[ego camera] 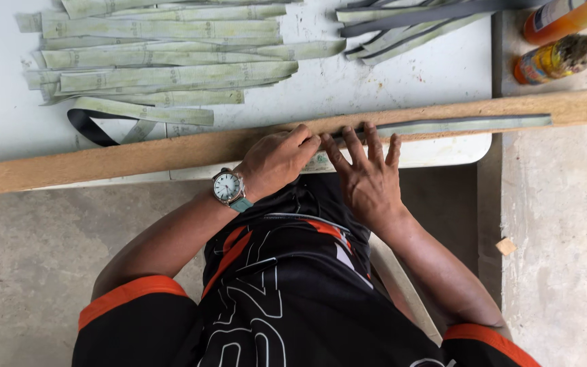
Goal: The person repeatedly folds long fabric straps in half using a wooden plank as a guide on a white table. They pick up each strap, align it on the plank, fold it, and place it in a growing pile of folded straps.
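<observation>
Head view is showing a person seated at a white counter [443, 75], both hands working on a long brown board [137, 158] that is lying across the counter's near edge and sticking out past it on both sides. A narrow grey-green strip [470, 124] is lying flat along the top of the board, running from under the fingers out toward the board's right end. The left hand [276, 162], with a watch [228, 187] on its wrist, is curling closed over the board's edge at the strip's near end; its grip is looking shut, but whether it is pinching a small tool or only the strip and board I cannot tell. The right hand [368, 178] is lying open, fingers spread and pressing the strip flat against the board.

To do this well, I judge that the spread fingers should be keeping even pressure close to the working point, so the strip is not creeping or buckling, while the board is staying steady on the counter.

Further back, a pile of pale green strips [171, 58] and a smaller bundle of darker strips [402, 27] are lying on the counter, well apart from the hands. Two orange bottles [558, 41] are resting on the concrete ledge [552, 224].
</observation>
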